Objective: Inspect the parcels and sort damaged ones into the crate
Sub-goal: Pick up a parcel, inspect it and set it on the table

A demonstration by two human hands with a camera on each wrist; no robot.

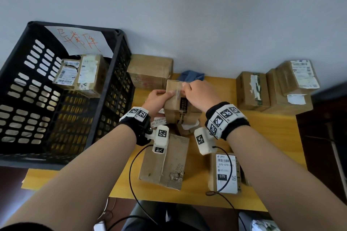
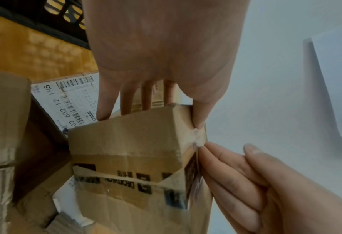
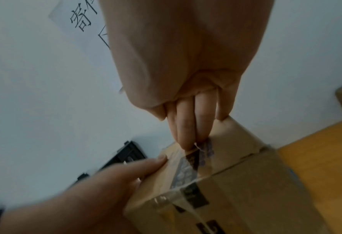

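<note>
I hold a small brown cardboard parcel [image 1: 175,106] up over the middle of the yellow table [image 1: 272,137]. My left hand [image 1: 166,95] grips its left side, with the thumb on the top face and the fingers behind it. With fingertips together, my right hand [image 1: 186,87] pinches the loose end of the clear tape [image 3: 196,146] on the top face. In the left wrist view the parcel [image 2: 130,139] shows a torn flap under black-printed tape. At the left stands the black crate [image 1: 75,25], and two labelled parcels [image 1: 80,75] lie in it.
More parcels lie on the table: a large one [image 1: 150,71] behind, taped ones [image 1: 252,92] and a stack [image 1: 296,78] at the right, a flat scuffed one [image 1: 165,163] and a labelled one [image 1: 225,172] in front. A blue cloth [image 1: 191,76] lies by the wall.
</note>
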